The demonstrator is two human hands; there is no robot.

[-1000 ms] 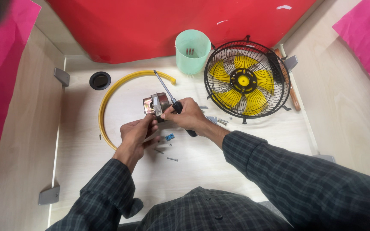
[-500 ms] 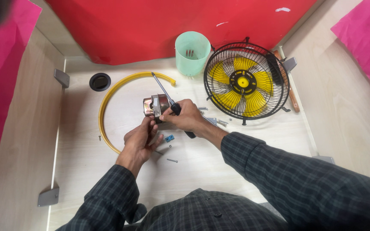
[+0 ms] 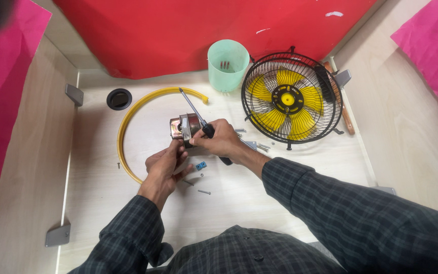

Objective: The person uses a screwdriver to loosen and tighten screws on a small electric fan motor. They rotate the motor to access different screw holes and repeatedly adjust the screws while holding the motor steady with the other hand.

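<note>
The caged fan (image 3: 291, 99) with yellow blades stands on the desk (image 3: 97, 203) just right of my hands; a careless elbow could tip it. The small motor (image 3: 184, 127) sits above the desk inside the yellow ring (image 3: 128, 114), my left hand (image 3: 166, 165) clamped under it. My right hand (image 3: 221, 139) is wrapped around the screwdriver (image 3: 193, 109), whose tip points away from the motor, I think. A slip could drop the motor onto the loose screws (image 3: 204, 192).
</note>
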